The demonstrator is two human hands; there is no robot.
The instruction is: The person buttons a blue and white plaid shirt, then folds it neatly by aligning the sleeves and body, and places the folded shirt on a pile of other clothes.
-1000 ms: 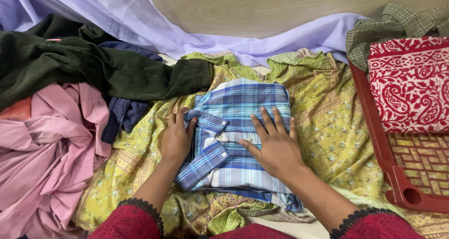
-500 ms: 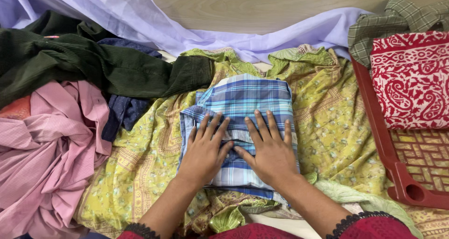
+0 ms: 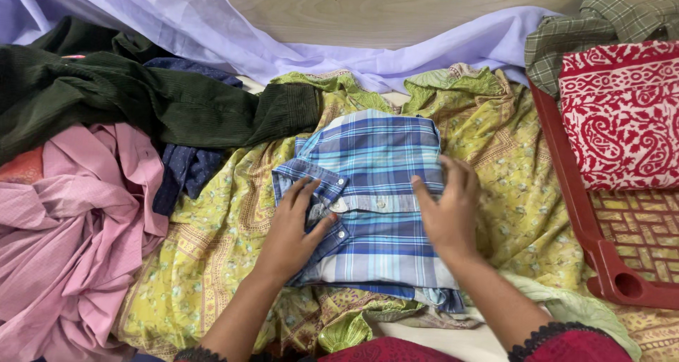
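A folded blue plaid shirt (image 3: 378,178) lies on a yellow-green floral cloth (image 3: 495,164) in the middle. My left hand (image 3: 293,227) rests flat on the shirt's left side, by the cuff and buttons, fingers apart. At the shirt's right edge my right hand (image 3: 449,213) stands on its side, fingers curled against the fold. Both wrists wear dark red sleeves with black lace trim.
A dark green garment (image 3: 134,96) and a pink cloth (image 3: 71,220) are piled at the left, with a navy piece (image 3: 185,171) between. Lilac fabric (image 3: 297,43) runs along the back. A red plastic basket (image 3: 601,263) at the right holds a red-and-white patterned cloth (image 3: 622,114).
Both hands have slid apart from the middle of the shirt. The left moved to the left side by the cuff, the right to the right edge, turning onto its side.
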